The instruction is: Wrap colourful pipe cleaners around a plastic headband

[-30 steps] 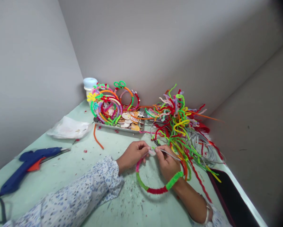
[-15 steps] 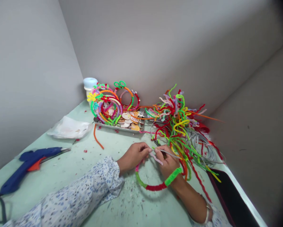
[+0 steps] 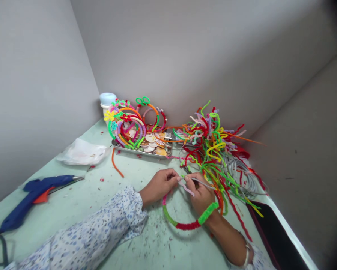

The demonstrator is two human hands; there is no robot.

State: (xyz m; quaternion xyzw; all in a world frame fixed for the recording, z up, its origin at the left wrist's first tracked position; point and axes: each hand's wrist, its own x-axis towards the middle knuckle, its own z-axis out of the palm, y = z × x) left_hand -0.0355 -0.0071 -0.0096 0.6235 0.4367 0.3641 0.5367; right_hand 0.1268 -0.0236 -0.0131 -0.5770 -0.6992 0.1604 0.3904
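Note:
A wire hoop point(image 3: 187, 226) wrapped in pink, green and red pipe cleaner curves below my two hands. My left hand point(image 3: 161, 185) is closed, thumb and fingertips pinching the hoop's pink-lilac end. Close by on the right, my right hand point(image 3: 200, 191) pinches the grey wire point(image 3: 203, 183), which runs out over its knuckles. A short lilac pipe cleaner point(image 3: 187, 189) hangs between the hands, and a bit of green shows at the fingertips. The bright green end of the hoop point(image 3: 208, 213) crosses my right wrist. Exactly how the strands meet is hidden by my fingers.
A metal tray point(image 3: 142, 152) holds shell-like pieces and finished pipe-cleaner hoops point(image 3: 130, 127). Loose pipe cleaners point(image 3: 213, 146) and a grey wire coil point(image 3: 238, 176) lie to the right, near a black flat device point(image 3: 275, 232). A blue glue gun point(image 3: 36, 195) and white plastic bag point(image 3: 82, 152) lie left.
The hanging lower part of the hoop has swung slightly to the right and down. Both hands keep their pinches in nearly the same place.

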